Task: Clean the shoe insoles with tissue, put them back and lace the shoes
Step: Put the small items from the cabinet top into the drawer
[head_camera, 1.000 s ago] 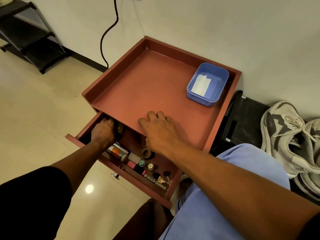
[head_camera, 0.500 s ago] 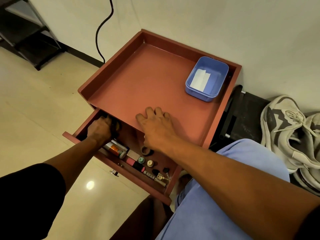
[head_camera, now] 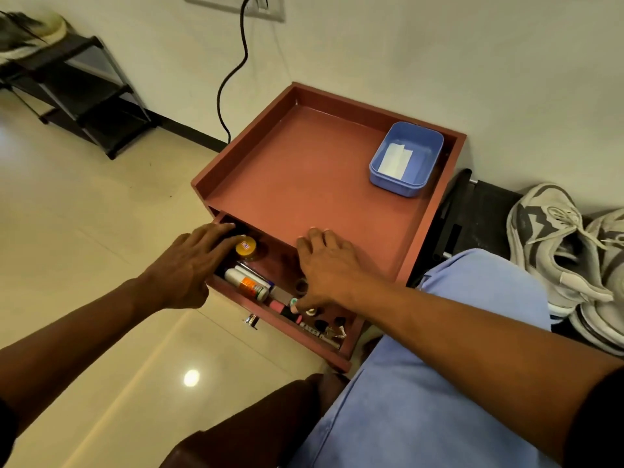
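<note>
I am sitting at a red-brown side table [head_camera: 297,184] with its drawer [head_camera: 270,319] pulled open toward me; my left hand [head_camera: 189,265] is reaching over the drawer's left end, its fingers straight and spread, gripping nothing, the fingertips lying just beside a small yellow-lidded jar [head_camera: 245,247] at the back of the drawer; whether they are touching the jar I cannot tell. My right hand [head_camera: 329,268] is lying flat, palm down, across the front edge of the tabletop and over the drawer, fingers relaxed and spread on the red surface, thumb hanging down among the small things below; it is holding nothing that I can see.

In the drawer, a white tube with an orange band [head_camera: 246,284] is lying on its side near the front wall; further right are sitting a roll of tape [head_camera: 301,285], a pink and black stick [head_camera: 285,309] and some small dark bits I cannot make out.

The tissue [head_camera: 395,162] is lying folded inside a blue plastic tub [head_camera: 381,179] at the far right corner of the tabletop, well apart from both hands. The shoes [head_camera: 567,261], grey and white, laces loose, are lying on a black rack [head_camera: 486,211] to my right, beside my blue-clad knee [head_camera: 472,298]; a black cable [head_camera: 233,76] is hanging down the wall behind the table.
</note>
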`<state>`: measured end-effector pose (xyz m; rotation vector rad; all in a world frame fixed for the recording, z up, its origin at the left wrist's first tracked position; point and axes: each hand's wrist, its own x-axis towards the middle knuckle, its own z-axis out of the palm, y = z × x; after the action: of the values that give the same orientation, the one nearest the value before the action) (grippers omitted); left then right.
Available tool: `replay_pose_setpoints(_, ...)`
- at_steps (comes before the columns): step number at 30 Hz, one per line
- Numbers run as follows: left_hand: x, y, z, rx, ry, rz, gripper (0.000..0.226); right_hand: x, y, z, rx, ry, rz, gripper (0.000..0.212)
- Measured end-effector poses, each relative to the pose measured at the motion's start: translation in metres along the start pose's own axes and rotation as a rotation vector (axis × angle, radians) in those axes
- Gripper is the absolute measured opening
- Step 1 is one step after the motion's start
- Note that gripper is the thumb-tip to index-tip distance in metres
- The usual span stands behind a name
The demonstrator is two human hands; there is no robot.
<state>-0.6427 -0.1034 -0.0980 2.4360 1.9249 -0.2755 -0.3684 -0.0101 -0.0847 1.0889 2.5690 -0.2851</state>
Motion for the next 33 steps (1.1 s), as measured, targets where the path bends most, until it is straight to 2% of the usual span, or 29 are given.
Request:
replay_pose_setpoints(3, 0.009, 0.008, -0.004, 0.106, -0.186, 0.024, 0.157, -0.011, -0.007, 0.002, -0.041, -0.102, 0.050, 0.150)
replay_pose_setpoints(11, 0.061, 0.017, -0.019, 0.213, -0.350, 0.063, 0.177, -0.022, -0.010, 0.015, -0.133, -0.159, 0.040, 0.164)
replay_pose_setpoints(22, 0.069, 0.028, -0.024, 0.129, -0.432, 0.008, 0.179, -0.014, -0.016, 0.008, -0.160, -0.214, 0.078, 0.162)
replay_pose_setpoints(33, 0.069, 0.018, -0.016, 0.063, -0.337, 0.032, 0.167, -0.015, -0.011, 0.004, -0.214, -0.160, 0.030, 0.150)
